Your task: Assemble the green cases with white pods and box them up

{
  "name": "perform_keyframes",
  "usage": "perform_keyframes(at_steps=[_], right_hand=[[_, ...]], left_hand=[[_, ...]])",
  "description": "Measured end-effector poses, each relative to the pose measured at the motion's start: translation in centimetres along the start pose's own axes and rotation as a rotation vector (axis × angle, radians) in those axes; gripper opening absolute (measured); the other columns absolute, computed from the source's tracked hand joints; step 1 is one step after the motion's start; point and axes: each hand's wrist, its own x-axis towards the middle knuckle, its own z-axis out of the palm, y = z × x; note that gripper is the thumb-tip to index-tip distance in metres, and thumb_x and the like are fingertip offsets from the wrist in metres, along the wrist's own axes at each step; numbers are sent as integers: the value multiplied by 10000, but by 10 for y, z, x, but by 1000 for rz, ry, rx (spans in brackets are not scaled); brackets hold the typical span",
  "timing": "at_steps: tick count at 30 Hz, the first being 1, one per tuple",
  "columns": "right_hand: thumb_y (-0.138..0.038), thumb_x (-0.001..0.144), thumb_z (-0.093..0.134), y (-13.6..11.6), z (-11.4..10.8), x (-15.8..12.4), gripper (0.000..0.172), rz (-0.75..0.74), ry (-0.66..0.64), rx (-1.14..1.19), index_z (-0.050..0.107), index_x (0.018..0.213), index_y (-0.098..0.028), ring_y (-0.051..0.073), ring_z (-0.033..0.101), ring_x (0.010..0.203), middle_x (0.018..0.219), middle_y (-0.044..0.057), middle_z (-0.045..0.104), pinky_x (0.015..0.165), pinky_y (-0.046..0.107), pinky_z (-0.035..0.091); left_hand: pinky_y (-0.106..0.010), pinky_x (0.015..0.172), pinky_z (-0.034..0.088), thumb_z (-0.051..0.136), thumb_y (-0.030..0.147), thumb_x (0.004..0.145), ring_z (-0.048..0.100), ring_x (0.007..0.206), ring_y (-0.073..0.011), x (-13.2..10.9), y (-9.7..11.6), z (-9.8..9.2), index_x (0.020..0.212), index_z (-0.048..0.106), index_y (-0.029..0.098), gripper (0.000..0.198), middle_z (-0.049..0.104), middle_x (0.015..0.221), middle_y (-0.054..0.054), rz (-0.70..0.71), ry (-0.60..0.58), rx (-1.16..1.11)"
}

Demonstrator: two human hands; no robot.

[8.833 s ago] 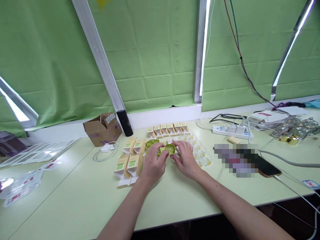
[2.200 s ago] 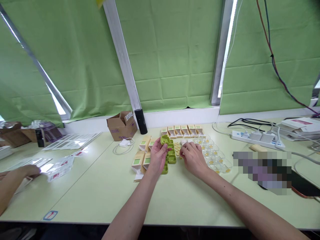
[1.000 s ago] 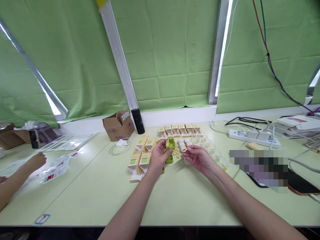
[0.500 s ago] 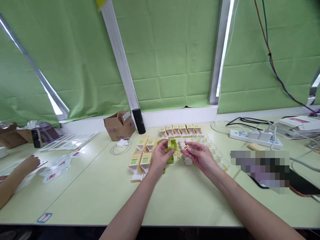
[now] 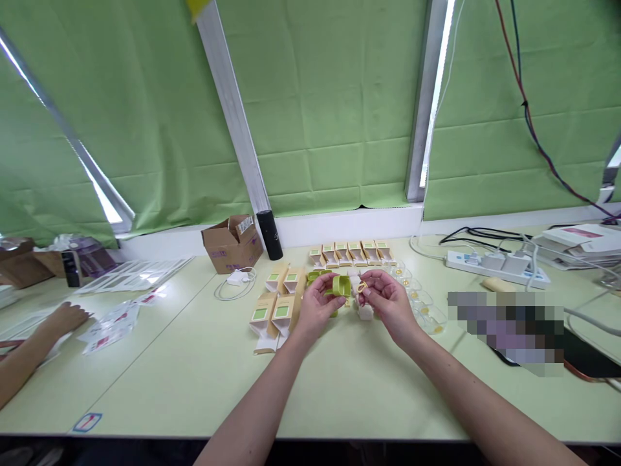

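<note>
"Pinching what, exactly, in those two hands?"

"The left hand [image 5: 317, 305] has a glossy green plastic cup with rounded corners [image 5: 342, 288] between thumb and fingers, its hollow side showing. The right hand [image 5: 391, 304] has a narrow fingertip pinch on a small yellow looped piece [image 5: 363, 287]. Both pieces are raised above the pale green tabletop [image 5: 369, 388], near each other; I can't tell whether they touch."

"How would you handle this well?"

"I'd steady the cup by its outer walls, thumb clear of the opening, and turn the loop with light fingertip pressure. It looks thin, so a hard squeeze could bend it or make it slip. I'd move slowly at close range, and mind the right wrist beside the clear plastic domed shells [image 5: 433, 318]."

"Any brands or writing?"

"None I can read. The cream cardboard cartons with green square panels [image 5: 286, 304] are too small to make out. The brown cardboard box [image 5: 237, 254] shows purple print and a white label [image 5: 245, 224], both illegible. The black cylinder [image 5: 269, 234] bears a pale, unclear mark; the blue-framed sticker [image 5: 88, 422] has a red one."
</note>
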Motion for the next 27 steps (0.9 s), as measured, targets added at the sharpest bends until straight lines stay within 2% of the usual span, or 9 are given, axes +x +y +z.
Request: perform_keyframes(at_steps=[5,9,12,16,18,21,24,27], right_hand=[[-416,729,897,-4,2,-1,312,-17,0,-98,769,934,-218,177,700,692,778,27,747,702,334,625],[-419,689,917,-4,5,-1,333,-28,15,-112,765,894,-205,181,705,642,744,25,750,674,349,638],[-403,739,875,-2,6,-3,282,-81,37,-157,764,908,-206,177,697,622,711,16,731,646,335,624],[-346,850,766,-1,5,-7,213,-145,15,-273,767,1014,-210,192,710,681,776,34,748,677,346,613],[-310,898,711,-1,3,-9,161,-215,8,-397,763,1017,-214,200,707,729,818,46,745,707,357,599],[-239,930,664,0,1,-9,112,-406,-4,-626,756,993,-228,198,664,787,907,56,696,731,361,563],[-178,927,643,4,-1,-7,144,-566,-6,-782,753,998,-238,208,622,844,957,59,611,737,366,542],[-144,924,628,8,-2,-6,172,-635,-12,-878,742,1015,-236,221,597,857,934,55,568,726,374,529]], left_hand=[[-346,929,555,944,236,689,683,1093,-247,-2,1,3,1191,696,188,561,713,1192,-121,-18,-33,17],[-359,945,553,954,263,674,674,1118,-252,-2,2,3,1205,678,180,603,706,1206,-124,-27,-39,32],[-364,953,551,956,269,674,672,1119,-250,-3,3,4,1207,675,182,609,704,1209,-123,-34,-43,30],[-374,959,549,963,260,664,674,1121,-260,-5,4,5,1208,671,182,622,700,1211,-126,-48,-55,9],[-374,955,549,962,256,664,675,1108,-257,-5,4,5,1206,669,181,621,699,1200,-122,-48,-67,4],[-367,958,544,958,245,664,669,1103,-248,-6,4,5,1194,673,181,605,698,1173,-109,-33,-79,18],[-364,986,532,957,226,659,659,1131,-246,-6,4,6,1180,676,182,594,694,1193,-107,-22,-86,19],[-359,991,530,958,217,653,661,1125,-236,-6,3,6,1177,675,185,596,697,1195,-104,-20,-90,7]])
